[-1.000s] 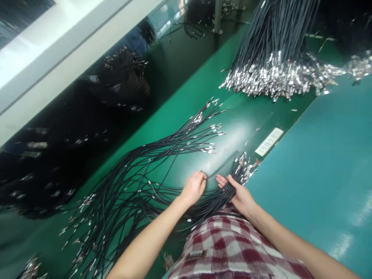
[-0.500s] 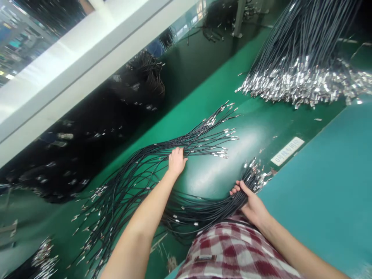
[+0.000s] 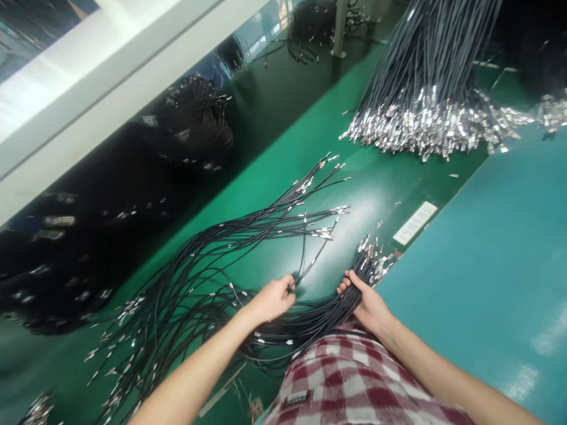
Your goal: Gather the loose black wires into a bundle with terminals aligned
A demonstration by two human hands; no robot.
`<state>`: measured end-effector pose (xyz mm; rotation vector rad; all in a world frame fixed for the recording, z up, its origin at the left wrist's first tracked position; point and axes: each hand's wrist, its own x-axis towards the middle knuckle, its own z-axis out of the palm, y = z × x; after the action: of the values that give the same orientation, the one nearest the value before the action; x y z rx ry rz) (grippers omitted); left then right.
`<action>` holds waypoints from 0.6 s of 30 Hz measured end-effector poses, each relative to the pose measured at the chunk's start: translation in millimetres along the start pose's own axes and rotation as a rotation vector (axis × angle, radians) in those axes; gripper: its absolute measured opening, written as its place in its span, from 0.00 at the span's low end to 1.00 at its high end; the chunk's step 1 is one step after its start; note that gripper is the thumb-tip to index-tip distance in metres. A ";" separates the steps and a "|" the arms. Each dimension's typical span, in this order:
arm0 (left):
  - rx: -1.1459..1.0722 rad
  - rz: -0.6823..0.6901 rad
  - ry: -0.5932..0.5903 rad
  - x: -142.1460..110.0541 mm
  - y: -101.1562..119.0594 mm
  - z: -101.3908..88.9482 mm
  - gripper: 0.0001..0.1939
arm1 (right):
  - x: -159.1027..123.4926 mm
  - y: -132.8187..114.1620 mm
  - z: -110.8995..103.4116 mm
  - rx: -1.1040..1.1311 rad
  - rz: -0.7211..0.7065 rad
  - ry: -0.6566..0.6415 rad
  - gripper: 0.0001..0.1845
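Fingers pinched, my left hand (image 3: 273, 298) holds a couple of black cables (image 3: 312, 262) whose metal ends point up and away. Close to my body, my right hand (image 3: 370, 301) is wrapped round a thick bundle of black cables (image 3: 319, 316). The bundle's silvery terminals (image 3: 374, 260) stick out beyond my right thumb. Ahead of my left hand, a loose spread of cables (image 3: 248, 227) lies on the green surface, with metal ends at both sides. Where the held cables run behind my left hand is hidden.
A large bunch of cables (image 3: 425, 71) with shiny ends lies at the upper right. A pale beam (image 3: 133, 71) crosses the upper left above dark cable piles (image 3: 186, 124). A white label (image 3: 415, 223) is stuck on the green surface (image 3: 287, 147), near the blue-green area (image 3: 478, 254).
My left hand has come back from the loose spread toward my body, drawing a couple of cables out. My right hand keeps its hold on the bundle. The view has shifted slightly.
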<state>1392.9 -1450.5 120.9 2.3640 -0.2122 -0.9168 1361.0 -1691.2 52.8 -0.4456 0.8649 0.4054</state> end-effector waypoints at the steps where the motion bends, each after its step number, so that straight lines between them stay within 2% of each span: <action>1: 0.003 -0.035 -0.057 1.7 3.7 13.4 0.06 | 0.6 -0.2 0.1 -0.002 0.001 -0.002 0.13; 2: 0.001 -0.066 -0.071 7.2 7.6 25.2 0.06 | 1.2 -0.5 0.1 -0.003 0.004 -0.007 0.13; 4: -0.064 -0.102 0.028 27.6 17.4 41.1 0.10 | 1.7 -1.0 -0.3 -0.001 0.014 -0.017 0.14; 6: -0.257 -0.153 0.171 53.3 30.8 43.4 0.14 | 1.8 -1.2 -0.8 0.005 0.017 -0.026 0.14; 7: -0.392 -0.197 0.199 64.6 38.5 39.5 0.16 | 1.6 -1.2 -1.0 0.007 0.015 -0.029 0.14; 9: -0.683 -0.228 0.133 78.4 54.0 24.7 0.19 | 1.2 -1.0 -1.1 0.016 0.013 -0.034 0.14; 10: -0.806 -0.184 0.064 79.9 60.6 15.9 0.21 | 1.0 -0.9 -1.1 0.021 0.014 -0.035 0.14; 12: -0.952 -0.007 -0.042 73.8 69.1 2.0 0.25 | 0.6 -0.8 -0.9 0.030 0.018 -0.038 0.14; 14: -0.964 0.110 -0.065 61.9 70.0 -0.2 0.27 | 0.4 -0.9 -0.7 0.037 0.021 -0.037 0.13; 16: -0.865 0.066 -0.060 52.1 65.4 12.1 0.27 | 0.0 -1.2 -0.7 0.041 0.018 -0.025 0.12; 18: -0.692 0.016 -0.008 48.0 59.8 34.5 0.23 | -1.2 -1.8 -0.6 0.026 -0.017 -0.043 0.10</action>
<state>1409.8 -1531.8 107.9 1.7145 0.0789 -0.8235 1360.8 -1693.2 53.8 -0.4181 0.8237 0.3866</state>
